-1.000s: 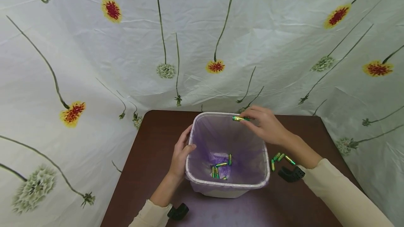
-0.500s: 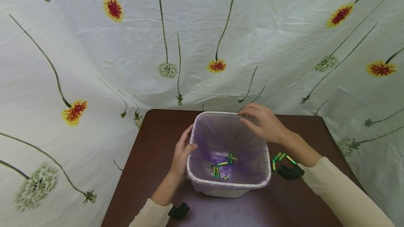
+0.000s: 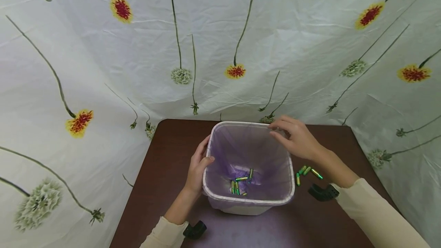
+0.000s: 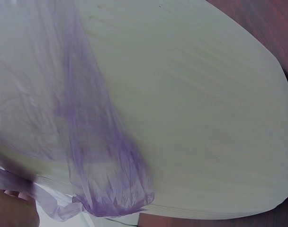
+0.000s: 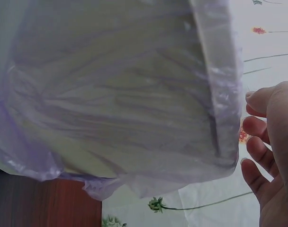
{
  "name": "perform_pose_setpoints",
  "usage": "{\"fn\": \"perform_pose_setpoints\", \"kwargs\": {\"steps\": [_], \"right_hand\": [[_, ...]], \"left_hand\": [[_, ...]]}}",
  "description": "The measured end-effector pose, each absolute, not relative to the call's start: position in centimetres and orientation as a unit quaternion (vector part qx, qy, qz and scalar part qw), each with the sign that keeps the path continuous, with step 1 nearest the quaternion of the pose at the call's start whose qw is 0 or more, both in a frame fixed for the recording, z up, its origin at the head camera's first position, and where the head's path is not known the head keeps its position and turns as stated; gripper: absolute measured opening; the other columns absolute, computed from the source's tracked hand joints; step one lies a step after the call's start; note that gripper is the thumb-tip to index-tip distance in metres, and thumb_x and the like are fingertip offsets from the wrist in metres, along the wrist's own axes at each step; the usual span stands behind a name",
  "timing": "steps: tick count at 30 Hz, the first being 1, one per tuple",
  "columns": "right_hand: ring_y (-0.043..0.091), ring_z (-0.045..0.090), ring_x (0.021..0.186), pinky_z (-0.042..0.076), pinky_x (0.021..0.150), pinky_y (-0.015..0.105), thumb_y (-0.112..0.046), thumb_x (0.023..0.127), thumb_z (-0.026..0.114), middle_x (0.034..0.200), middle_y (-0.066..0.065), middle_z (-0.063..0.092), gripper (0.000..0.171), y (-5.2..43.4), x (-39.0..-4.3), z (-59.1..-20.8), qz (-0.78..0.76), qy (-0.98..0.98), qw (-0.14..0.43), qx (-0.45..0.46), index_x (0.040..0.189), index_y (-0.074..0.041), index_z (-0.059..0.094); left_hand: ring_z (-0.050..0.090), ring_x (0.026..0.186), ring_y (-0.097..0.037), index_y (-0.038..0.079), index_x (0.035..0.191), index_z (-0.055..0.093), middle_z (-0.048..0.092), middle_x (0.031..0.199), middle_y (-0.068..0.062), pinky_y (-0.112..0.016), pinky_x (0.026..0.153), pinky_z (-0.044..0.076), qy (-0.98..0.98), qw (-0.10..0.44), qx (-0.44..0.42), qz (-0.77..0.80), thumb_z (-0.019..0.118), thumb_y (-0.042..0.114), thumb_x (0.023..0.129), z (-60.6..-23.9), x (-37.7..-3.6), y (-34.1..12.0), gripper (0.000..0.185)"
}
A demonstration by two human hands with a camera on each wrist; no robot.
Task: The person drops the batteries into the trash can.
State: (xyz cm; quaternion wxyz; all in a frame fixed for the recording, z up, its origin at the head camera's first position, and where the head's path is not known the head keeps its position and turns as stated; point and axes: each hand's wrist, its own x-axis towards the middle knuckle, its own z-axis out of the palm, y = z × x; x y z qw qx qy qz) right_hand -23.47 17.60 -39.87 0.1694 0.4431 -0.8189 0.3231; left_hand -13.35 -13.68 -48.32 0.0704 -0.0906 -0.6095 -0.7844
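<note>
Batteries are lying at the bottom of the lined waste bin, between the hands. Left hand is gripping the bin's near rim, thumb curled over it. Right hand is hovering at the far corner, fingers relaxed and holding nothing. Just beside its wrist, 3 loose batteries are waiting on the worktop.

Bin sits mid-table, liner bag inside it, a pile of batteries at the bottom. Left hand on the bin's left rim, right hand over the far-right corner. Three loose batteries on the table just right of the bin; draped cloth behind and on both sides.
</note>
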Motion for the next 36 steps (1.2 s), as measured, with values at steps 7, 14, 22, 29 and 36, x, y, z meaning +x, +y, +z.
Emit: {"fn": "perform_pose_setpoints", "kwargs": {"steps": [7, 14, 22, 29, 36], "right_hand": [[0.013, 0.057, 0.081, 0.05, 0.063, 0.037, 0.002, 0.09, 0.075, 0.102, 0.002, 0.07, 0.02, 18.4, -23.1, -40.2, 0.331, -0.824, 0.163, 0.429, 0.109, -0.003, 0.075], [0.016, 0.065, 0.088, 0.053, 0.07, 0.039, 0.002, 0.09, 0.076, 0.103, -0.002, 0.07, 0.021, 19.6, -22.6, -40.6, 0.33, -0.836, 0.171, 0.404, 0.109, -0.005, 0.075], [0.013, 0.065, 0.09, 0.051, 0.074, 0.032, 0.002, 0.089, 0.076, 0.103, -0.002, 0.071, 0.022, 21.2, -22.2, -41.1, 0.331, -0.848, 0.174, 0.376, 0.109, -0.008, 0.076], [0.017, 0.065, 0.089, 0.047, 0.075, 0.031, 0.0, 0.089, 0.076, 0.105, 0.0, 0.072, 0.022, 22.7, -22.1, -41.7, 0.322, -0.864, 0.188, 0.338, 0.11, -0.007, 0.076], [0.018, 0.065, 0.09, 0.045, 0.075, 0.028, 0.0, 0.09, 0.075, 0.105, 0.004, 0.073, 0.021, 23.7, -22.0, -42.6, 0.319, -0.874, 0.187, 0.315, 0.109, -0.008, 0.076]], "left_hand": [[0.042, 0.138, -0.034, 0.003, 0.159, 0.036, 0.04, 0.159, -0.015, -0.034, 0.108, 0.042, -0.611, 0.071, -0.087, -0.784, 0.046, 0.005, 0.09, -48.2, -13.3, -13.6, 0.069], [0.044, 0.136, -0.034, 0.004, 0.159, 0.036, 0.041, 0.159, -0.016, -0.033, 0.106, 0.043, -0.612, 0.073, -0.086, -0.783, 0.046, 0.004, 0.091, -48.2, -13.3, -13.6, 0.069], [0.044, 0.137, -0.031, 0.004, 0.159, 0.037, 0.041, 0.158, -0.014, -0.032, 0.107, 0.042, -0.613, 0.077, -0.088, -0.782, 0.046, 0.005, 0.091, -48.1, -13.3, -13.6, 0.068], [0.044, 0.137, -0.032, 0.005, 0.159, 0.037, 0.042, 0.158, -0.014, -0.032, 0.107, 0.042, -0.612, 0.077, -0.089, -0.782, 0.046, 0.006, 0.092, -48.2, -13.3, -13.6, 0.068], [0.043, 0.138, -0.032, 0.003, 0.158, 0.037, 0.041, 0.159, -0.016, -0.031, 0.107, 0.042, -0.611, 0.079, -0.088, -0.783, 0.046, 0.004, 0.091, -48.2, -13.3, -13.6, 0.068]]}}
